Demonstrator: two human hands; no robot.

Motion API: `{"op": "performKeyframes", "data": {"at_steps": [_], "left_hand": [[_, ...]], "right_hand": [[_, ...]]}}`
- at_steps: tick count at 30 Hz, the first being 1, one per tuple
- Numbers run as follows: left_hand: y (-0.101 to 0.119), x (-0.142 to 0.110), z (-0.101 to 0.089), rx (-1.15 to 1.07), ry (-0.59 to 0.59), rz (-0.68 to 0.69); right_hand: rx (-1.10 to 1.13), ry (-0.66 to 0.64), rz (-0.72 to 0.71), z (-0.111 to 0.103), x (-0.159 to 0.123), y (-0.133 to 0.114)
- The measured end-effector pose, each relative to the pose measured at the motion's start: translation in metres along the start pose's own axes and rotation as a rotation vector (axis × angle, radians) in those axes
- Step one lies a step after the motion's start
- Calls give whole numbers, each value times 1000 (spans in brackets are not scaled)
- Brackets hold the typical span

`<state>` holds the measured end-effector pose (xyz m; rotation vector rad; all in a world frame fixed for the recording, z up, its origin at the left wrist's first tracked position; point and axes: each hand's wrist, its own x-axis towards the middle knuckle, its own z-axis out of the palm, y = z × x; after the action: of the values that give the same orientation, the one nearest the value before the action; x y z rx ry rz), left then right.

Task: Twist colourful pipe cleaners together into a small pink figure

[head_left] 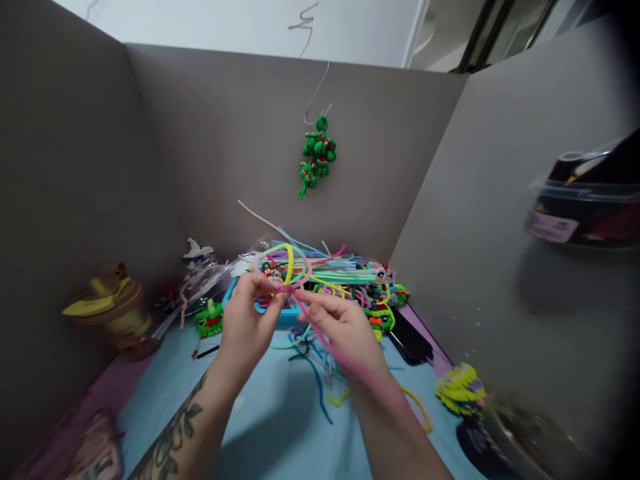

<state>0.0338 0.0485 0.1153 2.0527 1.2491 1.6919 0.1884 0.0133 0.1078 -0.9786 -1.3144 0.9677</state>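
Both hands meet above the blue work surface, at a bundle of fuzzy pipe cleaners. My left hand [250, 327] is closed, its thumb and finger pinching the spot where a yellow loop [290, 260], a mint-green loop and a pale pink loop come together. A bright pink pipe cleaner [316, 331] crosses that spot and trails down past my right wrist, blurred near its end. My right hand [345, 325] pinches this pink pipe cleaner just right of the join. Its fingertips nearly touch those of the left hand.
Behind the hands lies a pile of coloured pipe cleaners [345, 275] with a blue tray [287, 318]. A black phone [411, 339] lies right; a green figure [209, 319] and brown pot [117, 313] stand left. Green ornaments [319, 155] hang on the grey back panel [225, 133].
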Motion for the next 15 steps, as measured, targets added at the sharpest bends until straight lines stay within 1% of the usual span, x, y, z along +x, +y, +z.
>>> {"op": "performKeyframes", "data": {"at_steps": [2, 4, 6, 7, 9, 11, 15], "left_hand": [[-1, 4, 0, -146, -80, -104], [-3, 5, 1, -252, -165, -162], [-4, 5, 3, -303, -247, -183], [-4, 4, 4, -312, -278, -182], [-2, 2, 6, -307, -316, -167], [1, 0, 7, -290, -332, -146], [4, -2, 7, -241, -335, -73]], "right_hand": [[-77, 95, -101, -9, 4, 0], [-293, 204, -285, -15, 7, 1], [-525, 236, -449, -17, 10, 3], [-606, 233, -501, -17, 11, 4], [-689, 236, -551, -14, 11, 6], [-729, 241, -566, -10, 11, 7], [-722, 237, -544, -6, 10, 6]]}}
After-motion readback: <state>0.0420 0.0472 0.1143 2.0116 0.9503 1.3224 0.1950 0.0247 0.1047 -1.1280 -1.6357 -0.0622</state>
